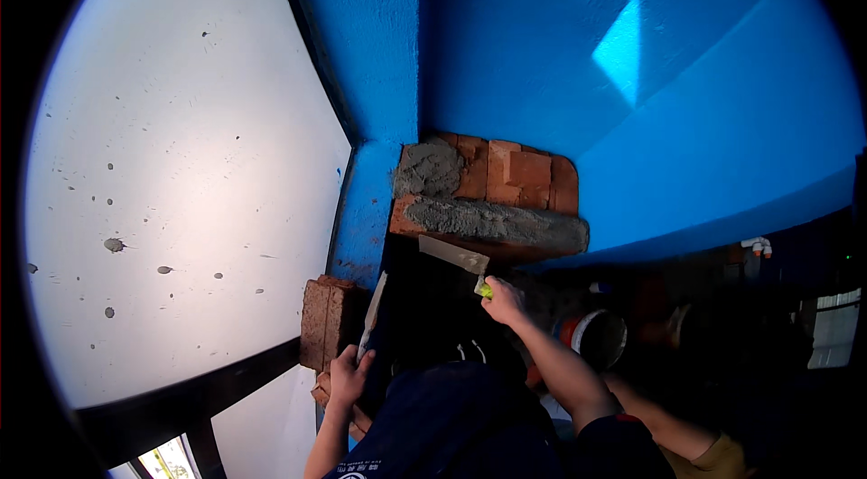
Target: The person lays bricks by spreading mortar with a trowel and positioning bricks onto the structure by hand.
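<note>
My right hand (504, 300) is closed around the yellow-green handle of a trowel (454, 254). Its flat blade points left, just in front of the brickwork. My left hand (348, 375), lower and to the left, grips a long, thin, pale strip-like tool (373, 312) that slants upward; its exact kind does not show. Red bricks (474, 174) form a low course in the corner by the blue wall. A thick band of grey mortar (497, 221) runs along their near side, and a mortar heap (429, 167) lies at the left end. One brick (526, 169) sits on top.
Stacked bricks (327, 321) stand left of my left hand, beside a white panel (199, 163) spotted with mortar. A bucket (602, 337) is right of my right forearm. Another person's arm (668, 420) reaches in at lower right. Blue walls (542, 46) rise behind the bricks.
</note>
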The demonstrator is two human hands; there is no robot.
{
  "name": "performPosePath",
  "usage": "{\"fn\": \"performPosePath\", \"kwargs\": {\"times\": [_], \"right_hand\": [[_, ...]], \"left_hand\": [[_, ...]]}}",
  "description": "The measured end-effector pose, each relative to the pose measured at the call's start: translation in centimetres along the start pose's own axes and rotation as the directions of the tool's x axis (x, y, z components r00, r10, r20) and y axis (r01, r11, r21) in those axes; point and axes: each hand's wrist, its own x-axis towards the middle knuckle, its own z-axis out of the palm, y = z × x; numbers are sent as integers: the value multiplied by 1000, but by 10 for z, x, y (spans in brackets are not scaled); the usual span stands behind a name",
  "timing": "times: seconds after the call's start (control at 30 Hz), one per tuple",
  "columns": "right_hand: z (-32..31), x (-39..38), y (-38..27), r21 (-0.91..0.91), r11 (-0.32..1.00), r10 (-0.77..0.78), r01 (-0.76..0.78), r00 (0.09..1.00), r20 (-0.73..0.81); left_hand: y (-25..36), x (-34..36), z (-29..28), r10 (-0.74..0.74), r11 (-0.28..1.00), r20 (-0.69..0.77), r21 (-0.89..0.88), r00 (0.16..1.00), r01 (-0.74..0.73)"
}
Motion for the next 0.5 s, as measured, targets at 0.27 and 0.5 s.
{"fn": "performPosePath", "kwargs": {"times": [0.27, 0.5], "right_hand": [[-34, -15, 149, 157, 960, 264, -232, 937, -227], [9, -130, 283, 540, 655, 674, -528, 732, -101]], "left_hand": [[-7, 17, 22, 86, 995, 118, 33, 989, -91], [35, 22, 67, 184, 974, 195, 92, 963, -205]]}}
